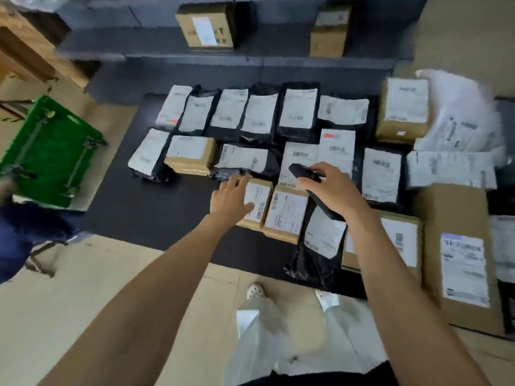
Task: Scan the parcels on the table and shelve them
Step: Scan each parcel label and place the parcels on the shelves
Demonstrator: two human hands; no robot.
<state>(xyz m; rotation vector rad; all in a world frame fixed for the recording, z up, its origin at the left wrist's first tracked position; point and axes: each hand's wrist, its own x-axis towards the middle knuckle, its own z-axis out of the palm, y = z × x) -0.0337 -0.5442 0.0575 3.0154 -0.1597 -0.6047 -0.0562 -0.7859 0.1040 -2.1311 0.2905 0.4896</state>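
Your right hand [331, 190] grips the scanner [312, 188]; your left hand [231, 199] rests open on a small box [257, 203]. Likely light and stiff: grasp its side edges.

We find bare mat [156, 207] left of the packed parcels [284, 126]; the green crate [53, 151] bounds that opening.

- I see the parcels [295, 112] lying flat in rows on the dark counter [145, 213], white labels up: black poly bags mixed with brown cardboard boxes.
- A small brown box [257, 203] lies near the front, its left edge under my left hand [230, 199].
- A black scanner [315, 190] is gripped in my right hand [331, 188], above the middle parcels.
- Two brown boxes [207, 26] sit on the far dark shelf [167, 43].
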